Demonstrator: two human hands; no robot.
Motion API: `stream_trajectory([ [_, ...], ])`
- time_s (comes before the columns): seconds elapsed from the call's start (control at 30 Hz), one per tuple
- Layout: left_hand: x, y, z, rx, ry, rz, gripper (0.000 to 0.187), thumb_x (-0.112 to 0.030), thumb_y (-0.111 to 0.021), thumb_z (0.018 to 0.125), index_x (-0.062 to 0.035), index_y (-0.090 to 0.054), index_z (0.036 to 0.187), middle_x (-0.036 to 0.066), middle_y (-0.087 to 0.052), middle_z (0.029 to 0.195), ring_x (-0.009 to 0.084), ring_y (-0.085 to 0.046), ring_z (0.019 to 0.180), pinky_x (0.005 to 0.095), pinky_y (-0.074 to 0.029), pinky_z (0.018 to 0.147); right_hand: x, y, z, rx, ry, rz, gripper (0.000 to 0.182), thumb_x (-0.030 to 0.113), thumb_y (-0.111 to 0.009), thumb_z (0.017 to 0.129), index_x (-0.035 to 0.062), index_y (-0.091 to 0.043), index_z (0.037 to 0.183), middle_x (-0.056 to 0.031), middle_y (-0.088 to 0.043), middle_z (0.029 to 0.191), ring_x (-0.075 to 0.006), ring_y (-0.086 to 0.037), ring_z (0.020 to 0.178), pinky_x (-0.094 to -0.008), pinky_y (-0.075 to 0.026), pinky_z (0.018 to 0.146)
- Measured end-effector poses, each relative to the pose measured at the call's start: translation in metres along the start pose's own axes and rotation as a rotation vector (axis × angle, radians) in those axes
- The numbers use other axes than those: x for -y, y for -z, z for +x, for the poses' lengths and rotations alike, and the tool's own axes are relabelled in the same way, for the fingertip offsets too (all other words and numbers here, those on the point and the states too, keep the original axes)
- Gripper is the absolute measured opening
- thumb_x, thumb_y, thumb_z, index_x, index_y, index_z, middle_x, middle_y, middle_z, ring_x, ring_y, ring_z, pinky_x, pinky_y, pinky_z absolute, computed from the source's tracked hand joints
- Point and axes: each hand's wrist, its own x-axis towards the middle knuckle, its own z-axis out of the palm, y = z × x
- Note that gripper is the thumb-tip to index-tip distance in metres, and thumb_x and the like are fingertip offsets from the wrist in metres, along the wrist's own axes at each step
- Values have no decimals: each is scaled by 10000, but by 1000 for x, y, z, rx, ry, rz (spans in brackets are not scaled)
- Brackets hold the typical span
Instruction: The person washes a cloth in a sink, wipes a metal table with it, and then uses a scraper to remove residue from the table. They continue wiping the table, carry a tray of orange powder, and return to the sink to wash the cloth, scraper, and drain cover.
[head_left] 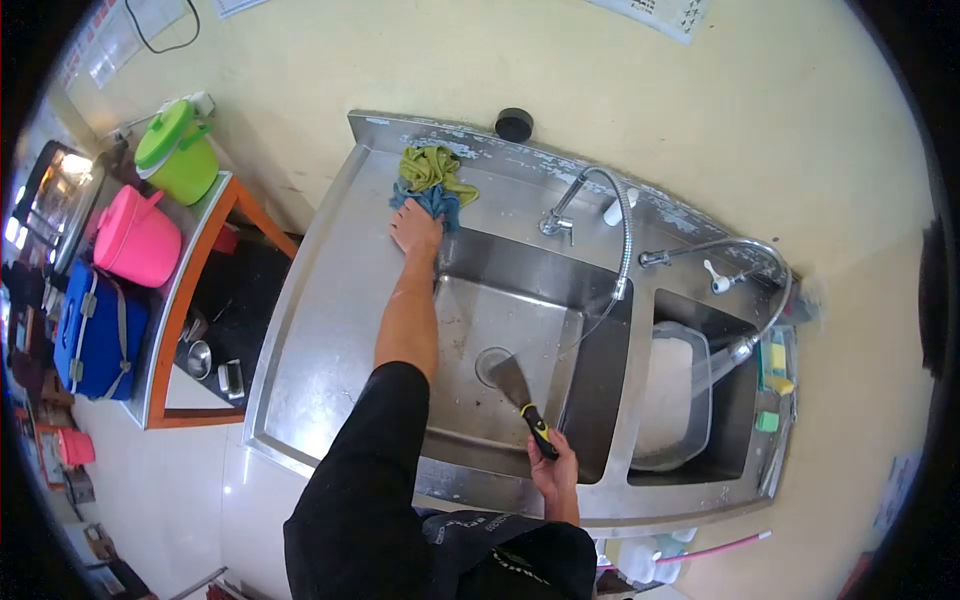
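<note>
My left hand point(416, 226) reaches to the back of the steel counter, its fingers closed on a crumpled blue cloth point(432, 203). An olive-green cloth point(432, 168) lies bunched against the blue one, just behind it. In my right hand point(555, 468) is a scraper point(523, 396) with a wide metal blade and a black-and-yellow handle. Its blade points down into the large sink basin point(510, 300), over the edge of the round drain point(492, 366). Small dark bits and a wet sheen show on the basin floor.
A thin stream runs from the coiled faucet point(625, 235) into the large basin. The smaller basin holds a plastic tub point(708, 400) of cloudy water, under a second spray hose point(742, 350). Sponges point(776, 368) sit at the right edge. Left stands a shelf with pink point(140, 240) and green buckets point(185, 160).
</note>
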Motion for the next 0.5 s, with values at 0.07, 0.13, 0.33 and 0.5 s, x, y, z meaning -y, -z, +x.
stream_trajectory([
  [0.07, 22, -3, 18, 217, -52, -140, 732, -425, -714, 725, -3, -461, 1266, 177, -632, 1052, 305, -611, 997, 390, -457, 900, 5, -38, -15, 42, 72, -120, 230, 22, -561, 833, -37, -506, 1048, -164, -600, 956, -264, -635, 812, -378, -566, 793],
  [0.13, 47, 29, -4, 198, -41, -256, 625, -418, -710, 735, -10, -545, 1178, 171, -656, 982, 303, -637, 903, 387, -485, 845, 5, -62, -13, 150, 26, -281, 235, 19, -563, 802, -24, -496, 1024, -153, -588, 915, -255, -629, 783, -372, -562, 745],
  [0.33, 148, 110, -80, 431, 213, -1319, 357, -269, -695, 794, 6, -625, 1011, 129, -673, 905, 245, -647, 841, 351, -512, 772, -53, -112, 54, 313, -12, -767, 242, -8, -531, 682, 46, -474, 911, -61, -499, 736, -181, -557, 640, -321, -451, 544],
  [0.5, 214, 142, -153, 380, 301, -1828, 425, -77, -677, 776, 26, -518, 1157, 104, -609, 1033, 227, -602, 937, 344, -482, 850, -113, -206, 66, 399, 514, -1342, 248, 130, -599, 741, -6, -537, 939, -145, -574, 753, -274, -574, 647, -369, -466, 593],
])
